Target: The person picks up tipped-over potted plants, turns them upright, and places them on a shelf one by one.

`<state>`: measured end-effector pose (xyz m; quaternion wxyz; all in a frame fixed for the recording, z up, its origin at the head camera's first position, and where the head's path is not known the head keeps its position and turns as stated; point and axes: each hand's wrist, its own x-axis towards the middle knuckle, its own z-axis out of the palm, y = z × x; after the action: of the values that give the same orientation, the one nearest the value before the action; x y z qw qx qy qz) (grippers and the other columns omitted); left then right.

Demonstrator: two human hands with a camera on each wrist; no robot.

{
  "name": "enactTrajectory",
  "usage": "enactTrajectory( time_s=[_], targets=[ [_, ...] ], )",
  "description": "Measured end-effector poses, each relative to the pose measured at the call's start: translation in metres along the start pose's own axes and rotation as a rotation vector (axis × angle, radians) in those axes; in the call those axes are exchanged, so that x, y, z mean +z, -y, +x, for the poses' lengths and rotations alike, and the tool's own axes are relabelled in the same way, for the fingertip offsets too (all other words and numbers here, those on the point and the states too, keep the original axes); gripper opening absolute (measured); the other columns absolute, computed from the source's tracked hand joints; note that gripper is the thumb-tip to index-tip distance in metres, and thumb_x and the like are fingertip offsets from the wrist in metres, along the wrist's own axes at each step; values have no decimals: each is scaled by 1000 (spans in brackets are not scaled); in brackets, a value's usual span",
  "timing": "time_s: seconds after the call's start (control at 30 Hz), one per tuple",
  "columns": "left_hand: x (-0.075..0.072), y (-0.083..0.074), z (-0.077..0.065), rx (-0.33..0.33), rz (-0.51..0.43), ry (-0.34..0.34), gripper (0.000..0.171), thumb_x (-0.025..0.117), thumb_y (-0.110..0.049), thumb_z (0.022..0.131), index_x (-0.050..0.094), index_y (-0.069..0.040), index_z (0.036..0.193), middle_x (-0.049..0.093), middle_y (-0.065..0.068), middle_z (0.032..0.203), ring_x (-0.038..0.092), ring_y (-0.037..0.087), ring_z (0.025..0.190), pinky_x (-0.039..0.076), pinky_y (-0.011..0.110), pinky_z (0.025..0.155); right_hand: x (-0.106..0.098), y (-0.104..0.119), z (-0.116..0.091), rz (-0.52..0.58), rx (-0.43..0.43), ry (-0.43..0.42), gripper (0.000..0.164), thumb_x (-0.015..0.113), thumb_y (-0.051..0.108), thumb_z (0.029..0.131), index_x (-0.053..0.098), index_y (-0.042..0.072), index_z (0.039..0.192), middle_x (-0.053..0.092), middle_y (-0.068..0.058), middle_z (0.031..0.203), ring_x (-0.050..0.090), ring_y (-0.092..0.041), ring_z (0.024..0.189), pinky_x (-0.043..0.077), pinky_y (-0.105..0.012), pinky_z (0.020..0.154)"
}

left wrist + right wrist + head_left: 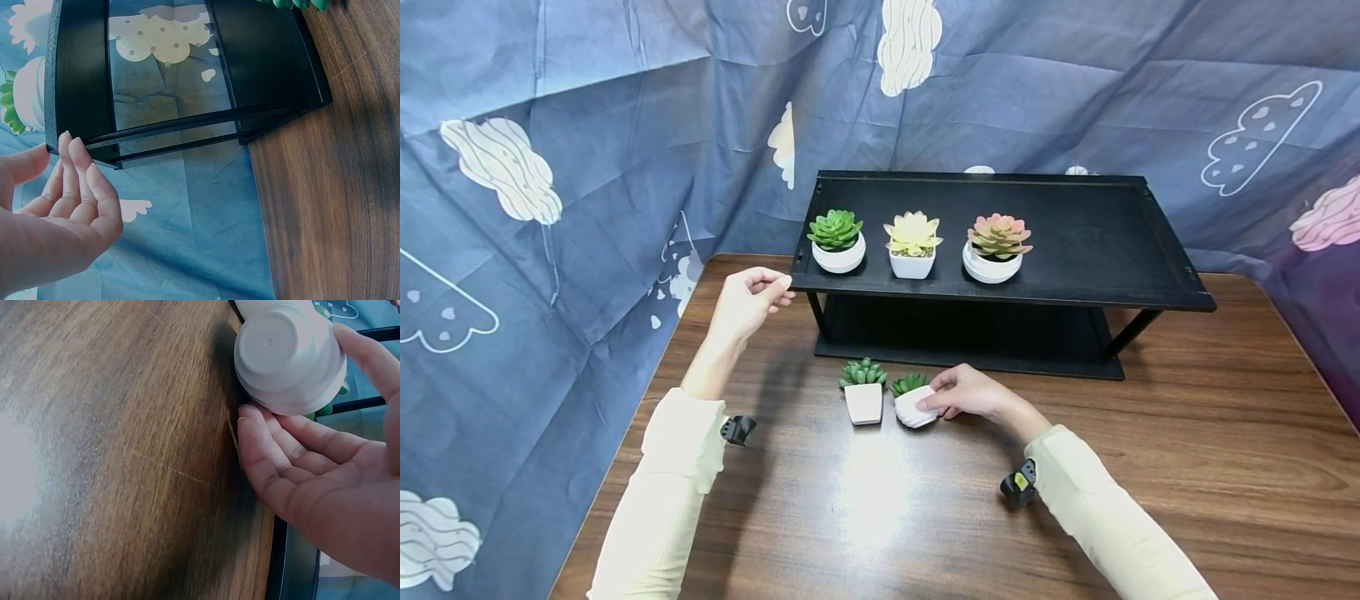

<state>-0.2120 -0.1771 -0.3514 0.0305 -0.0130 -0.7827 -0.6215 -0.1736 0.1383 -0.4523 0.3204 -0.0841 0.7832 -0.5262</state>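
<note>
My left hand (747,302) pinches the front left corner of the black two-tier shelf (1075,242); in the left wrist view, thumb and fingertips lie on either side of the board's edge. Low in front of the shelf, my right hand (972,392) grips a small potted succulent (915,410), thumb and fingers around its round white pot. This pot is tilted, and its base (270,342) faces the right wrist camera. Just left of it, a green succulent in a square white pot (864,403) lies tipped back on the table, leaves toward the shelf.
Along the upper tier's front stand a green succulent (837,240), a yellow one (912,245) and a pinkish one (997,247), all in white pots. The wooden table (1240,433) extends around the shelf. Behind hangs a blue cloud-patterned cloth (1037,100).
</note>
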Motion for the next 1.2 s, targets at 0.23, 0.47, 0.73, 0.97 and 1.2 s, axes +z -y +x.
enactTrajectory(
  time_s=[0.23,0.47,0.73,0.97,1.2],
  targets=[
    [0,1,0,-2,5,2,24,56,-4,89,55,17,101,63,-9,63,60,0,59,46,15,55,1,1,0,-6,-11,34,31,72,14,76,60,-9,93,61,-2,70,59,-14,64,52,-32,64],
    [0,1,1,-3,13,2,24,55,-4,90,55,17,102,62,-10,63,59,-1,58,46,14,55,2,0,0,-34,-28,42,35,73,13,77,58,-10,98,62,-3,76,58,-11,66,51,-35,67],
    [0,1,0,-2,4,4,24,55,-4,89,55,17,101,61,-12,62,59,-2,58,46,15,55,2,-2,-1,-47,-48,26,33,74,13,75,58,-9,95,61,-4,78,56,-9,66,51,-32,64],
    [0,1,1,-4,-2,7,24,56,-4,89,55,17,101,61,-13,61,59,-2,58,46,15,55,-3,-3,-5,-64,-88,19,34,75,11,74,58,-10,95,60,-6,79,55,-10,67,49,-29,63],
    [0,1,0,-5,-9,2,24,56,-4,89,54,17,101,60,-15,60,59,-1,58,45,14,54,-13,5,-14,-133,-115,-2,39,77,17,72,59,-8,97,62,-6,84,56,-13,77,45,-25,71]
  ],
)
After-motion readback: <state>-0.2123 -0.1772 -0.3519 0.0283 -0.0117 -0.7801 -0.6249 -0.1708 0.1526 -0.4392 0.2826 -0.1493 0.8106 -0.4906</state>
